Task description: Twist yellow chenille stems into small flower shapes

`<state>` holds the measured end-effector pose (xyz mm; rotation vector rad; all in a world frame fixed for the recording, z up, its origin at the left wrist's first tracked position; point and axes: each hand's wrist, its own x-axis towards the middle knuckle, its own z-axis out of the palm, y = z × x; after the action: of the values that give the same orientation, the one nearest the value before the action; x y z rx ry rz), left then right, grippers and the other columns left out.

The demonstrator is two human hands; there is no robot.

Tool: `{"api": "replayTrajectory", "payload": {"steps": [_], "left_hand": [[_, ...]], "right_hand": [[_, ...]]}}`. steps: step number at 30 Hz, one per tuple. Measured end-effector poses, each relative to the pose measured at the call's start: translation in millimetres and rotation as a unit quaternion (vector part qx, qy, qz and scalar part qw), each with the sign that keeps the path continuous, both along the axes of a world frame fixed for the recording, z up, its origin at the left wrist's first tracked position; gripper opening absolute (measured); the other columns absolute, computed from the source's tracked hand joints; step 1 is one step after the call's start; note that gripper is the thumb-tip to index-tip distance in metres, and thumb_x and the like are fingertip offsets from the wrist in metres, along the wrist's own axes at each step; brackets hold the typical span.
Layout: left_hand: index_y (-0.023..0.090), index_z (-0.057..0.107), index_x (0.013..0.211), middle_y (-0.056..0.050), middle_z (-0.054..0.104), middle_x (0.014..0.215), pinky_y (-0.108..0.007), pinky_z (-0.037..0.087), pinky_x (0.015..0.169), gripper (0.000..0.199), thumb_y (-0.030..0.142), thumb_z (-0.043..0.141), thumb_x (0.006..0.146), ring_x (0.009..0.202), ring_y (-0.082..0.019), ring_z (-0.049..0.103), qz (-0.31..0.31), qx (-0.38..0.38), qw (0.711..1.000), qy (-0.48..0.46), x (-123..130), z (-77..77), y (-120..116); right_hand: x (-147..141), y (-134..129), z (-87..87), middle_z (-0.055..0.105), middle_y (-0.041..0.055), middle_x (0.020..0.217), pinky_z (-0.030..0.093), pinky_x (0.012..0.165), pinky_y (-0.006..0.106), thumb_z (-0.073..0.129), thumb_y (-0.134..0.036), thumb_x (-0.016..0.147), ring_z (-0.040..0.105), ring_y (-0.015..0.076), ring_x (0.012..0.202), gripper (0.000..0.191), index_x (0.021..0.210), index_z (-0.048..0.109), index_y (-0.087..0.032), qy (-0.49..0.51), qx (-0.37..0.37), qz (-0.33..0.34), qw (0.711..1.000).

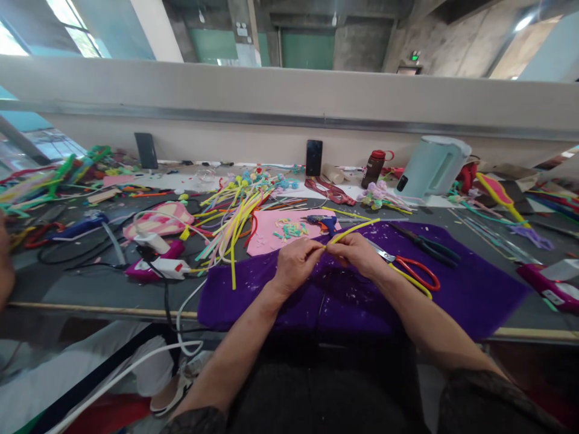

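Above a purple cloth [253, 295], both of my hands pinch one yellow pipe cleaner [362, 227]. My left hand [296, 265] is closed at its near end, and my right hand [355, 253] grips it close by, with the free length pointing up to the right. Just beyond my fingers lies a blue glue gun [328, 223] on a pink sheet [266, 226], beside several small green and yellow bits [289, 229]. Red-handled scissors [418, 271] and dark-handled pliers [429, 247] rest on the cloth to the right of my right hand. Another yellow pipe cleaner [414, 282] runs beneath the scissors.
A bundle of pipe cleaners [239, 211] lies left of the pink sheet. Power strips [158, 265] with cables sit at the left. A phone [313, 158], a brown bottle [373, 169] and a pale green kettle [432, 169] stand at the back. Part of another person [4, 259] shows far left.
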<state>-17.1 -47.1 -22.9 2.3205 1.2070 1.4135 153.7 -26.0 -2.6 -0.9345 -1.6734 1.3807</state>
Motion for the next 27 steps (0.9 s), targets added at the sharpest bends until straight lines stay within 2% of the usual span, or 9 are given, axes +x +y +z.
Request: {"api": "replayTrajectory", "payload": {"steps": [4,7,10,14,17,19,23,25,27], "left_hand": [[0.016,0.061,0.076,-0.001,0.061,0.067,-0.022,0.040,0.059,0.019,0.033,0.054,0.076,0.061,-0.011,0.053,-0.003,-0.154,0.980,-0.124,-1.8,1.9,2.9],[0.015,0.060,0.071,0.001,0.058,0.061,-0.021,0.038,0.055,0.020,0.035,0.057,0.072,0.055,-0.010,0.050,-0.025,-0.226,0.958,-0.177,-2.6,2.6,4.7],[0.015,0.060,0.071,0.001,0.058,0.062,-0.020,0.038,0.055,0.020,0.035,0.059,0.070,0.056,-0.010,0.049,-0.032,-0.241,0.951,-0.189,-2.4,2.0,5.3],[0.015,0.061,0.072,0.000,0.059,0.063,-0.021,0.039,0.056,0.021,0.036,0.059,0.069,0.057,-0.010,0.050,-0.028,-0.249,0.951,-0.181,-1.3,1.0,5.0],[0.015,0.061,0.072,0.000,0.060,0.062,-0.020,0.039,0.055,0.023,0.038,0.061,0.068,0.056,-0.009,0.051,-0.039,-0.269,0.943,-0.194,-0.5,2.9,4.0],[0.014,0.060,0.070,0.000,0.060,0.061,-0.020,0.038,0.051,0.028,0.042,0.060,0.068,0.053,-0.009,0.051,-0.065,-0.320,0.919,-0.218,-0.9,5.0,3.5],[0.012,0.060,0.072,-0.003,0.061,0.060,-0.018,0.032,0.040,0.037,0.049,0.055,0.071,0.045,-0.008,0.051,-0.125,-0.448,0.846,-0.260,-4.4,7.9,3.0],[0.011,0.061,0.076,-0.003,0.061,0.059,-0.017,0.031,0.038,0.037,0.048,0.057,0.069,0.044,-0.008,0.052,-0.143,-0.485,0.824,-0.257,-6.0,8.2,2.6],[0.011,0.060,0.076,-0.004,0.062,0.061,-0.016,0.032,0.039,0.034,0.044,0.061,0.067,0.046,-0.008,0.054,-0.150,-0.505,0.815,-0.243,-6.4,8.3,1.7]], "right_hand": [[-2.6,2.3,-5.3,0.049,-0.0041,0.052,0.027,0.040,0.020,0.062,-0.034,0.067,0.042,0.0054,0.041,0.022,0.072,0.060,-0.012,0.020,-0.004,-0.021,1.000],[-5.7,2.2,-8.1,0.054,-0.0027,0.060,0.029,0.041,0.019,0.064,-0.030,0.065,0.042,0.0046,0.042,0.023,0.079,0.062,-0.012,0.036,-0.022,-0.018,0.999],[-8.4,0.7,-9.0,0.056,-0.0021,0.065,0.032,0.042,0.019,0.066,-0.028,0.062,0.042,0.0044,0.043,0.025,0.083,0.063,-0.014,0.067,-0.025,-0.030,0.997],[-8.9,0.2,-8.7,0.053,-0.0036,0.057,0.030,0.041,0.020,0.065,-0.031,0.065,0.042,0.0055,0.041,0.024,0.083,0.063,-0.015,0.082,-0.001,-0.062,0.995],[-8.1,1.2,-8.6,0.050,-0.0040,0.052,0.028,0.041,0.020,0.062,-0.034,0.068,0.041,0.0059,0.041,0.022,0.076,0.062,-0.014,0.082,0.018,-0.072,0.994],[-7.6,1.9,-8.7,0.049,-0.0039,0.051,0.028,0.041,0.020,0.061,-0.036,0.068,0.041,0.0060,0.041,0.021,0.071,0.060,-0.014,0.086,0.025,-0.079,0.993],[-6.8,3.2,-8.7,0.050,-0.0038,0.053,0.025,0.040,0.020,0.061,-0.036,0.069,0.041,0.0057,0.041,0.021,0.071,0.060,-0.015,0.102,0.023,-0.096,0.990],[-6.9,3.3,-8.2,0.050,-0.0039,0.054,0.024,0.040,0.020,0.061,-0.036,0.069,0.041,0.0055,0.041,0.021,0.073,0.060,-0.015,0.108,0.019,-0.099,0.989],[-7.5,2.9,-7.7,0.049,-0.0040,0.054,0.025,0.040,0.020,0.061,-0.036,0.069,0.041,0.0055,0.041,0.022,0.073,0.059,-0.015,0.115,0.018,-0.101,0.988]]}}
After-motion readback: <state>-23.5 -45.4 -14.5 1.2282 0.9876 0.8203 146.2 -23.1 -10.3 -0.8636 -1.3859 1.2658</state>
